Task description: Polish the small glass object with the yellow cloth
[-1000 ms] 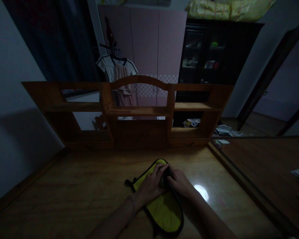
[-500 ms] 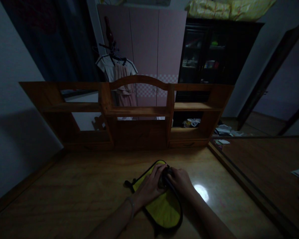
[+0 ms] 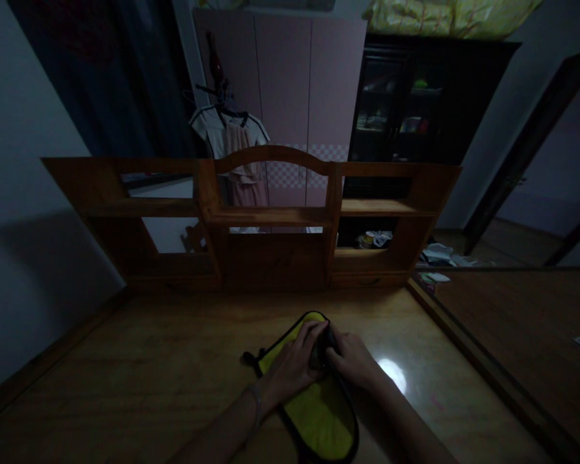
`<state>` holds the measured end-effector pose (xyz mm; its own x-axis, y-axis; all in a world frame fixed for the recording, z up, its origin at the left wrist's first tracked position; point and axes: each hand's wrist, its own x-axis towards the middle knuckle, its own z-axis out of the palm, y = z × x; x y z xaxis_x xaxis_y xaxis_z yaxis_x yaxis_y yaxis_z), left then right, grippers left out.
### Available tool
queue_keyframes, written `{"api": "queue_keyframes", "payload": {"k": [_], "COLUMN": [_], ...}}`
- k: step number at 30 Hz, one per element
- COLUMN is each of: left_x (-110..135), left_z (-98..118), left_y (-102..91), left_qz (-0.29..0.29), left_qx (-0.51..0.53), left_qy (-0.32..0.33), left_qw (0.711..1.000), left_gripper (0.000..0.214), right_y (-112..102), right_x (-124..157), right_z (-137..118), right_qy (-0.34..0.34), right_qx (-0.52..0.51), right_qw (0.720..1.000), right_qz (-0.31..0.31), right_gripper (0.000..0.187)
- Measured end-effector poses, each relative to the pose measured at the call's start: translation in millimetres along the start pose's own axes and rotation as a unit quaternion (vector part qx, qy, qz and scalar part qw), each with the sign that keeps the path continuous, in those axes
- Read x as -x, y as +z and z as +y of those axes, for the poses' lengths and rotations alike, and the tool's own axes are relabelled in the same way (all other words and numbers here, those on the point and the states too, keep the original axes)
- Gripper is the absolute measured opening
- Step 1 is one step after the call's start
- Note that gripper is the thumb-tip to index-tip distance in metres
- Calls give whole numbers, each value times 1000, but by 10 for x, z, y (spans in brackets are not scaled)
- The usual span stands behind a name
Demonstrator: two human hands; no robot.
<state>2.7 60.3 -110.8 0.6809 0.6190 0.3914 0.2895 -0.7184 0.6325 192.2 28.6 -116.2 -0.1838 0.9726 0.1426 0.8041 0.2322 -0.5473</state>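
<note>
A yellow pouch (image 3: 321,415) with black edging lies slantwise on the wooden surface. Dark tabs stick out at its left side. Across its upper part rests my left hand (image 3: 297,357), a bracelet at the wrist, with its fingers curled round a dark, rounded object (image 3: 318,353) whose kind the dim light hides. On the pouch's right side my right hand (image 3: 352,361) is closed, fingers pinching the black edge close to that dark object. The fingertips of both hands nearly meet, and part of the pouch is hidden beneath them.
Beyond the wooden surface (image 3: 174,361) stands a wooden shelf unit (image 3: 270,217) with open compartments. A raised wooden edge (image 3: 468,351) runs along the right, beside the brown floor. Clothes (image 3: 241,138) hang before a pink wardrobe (image 3: 283,77). A bright reflection lies right of my right hand.
The right hand's fingers have shifted slightly at the pouch's edge, with the thumb now more visible. My left hand stays round the dark object. The view has moved a little.
</note>
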Motion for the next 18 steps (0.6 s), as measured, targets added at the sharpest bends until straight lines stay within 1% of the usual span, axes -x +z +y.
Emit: {"api": "queue_keyframes", "payload": {"k": [6,12,18], "left_x": [9,6,5], "left_z": [1,-21,-7], "left_y": [-2,10,-4], "left_qz": [4,8,8], "left_qx": [2,-2,-3], "left_qy": [4,6,13], "left_qw": [1000,1000,1000], "left_gripper": [91,91,88], "right_y": [55,32,59], "right_x": [-18,-28,-41], "right_z": [39,4,12], "right_qy": [-1,15,20], "right_qx": [7,-7,-31], "right_qw": [1000,998,998], "right_qz": [27,64,56], "right_gripper": [37,31,32]}}
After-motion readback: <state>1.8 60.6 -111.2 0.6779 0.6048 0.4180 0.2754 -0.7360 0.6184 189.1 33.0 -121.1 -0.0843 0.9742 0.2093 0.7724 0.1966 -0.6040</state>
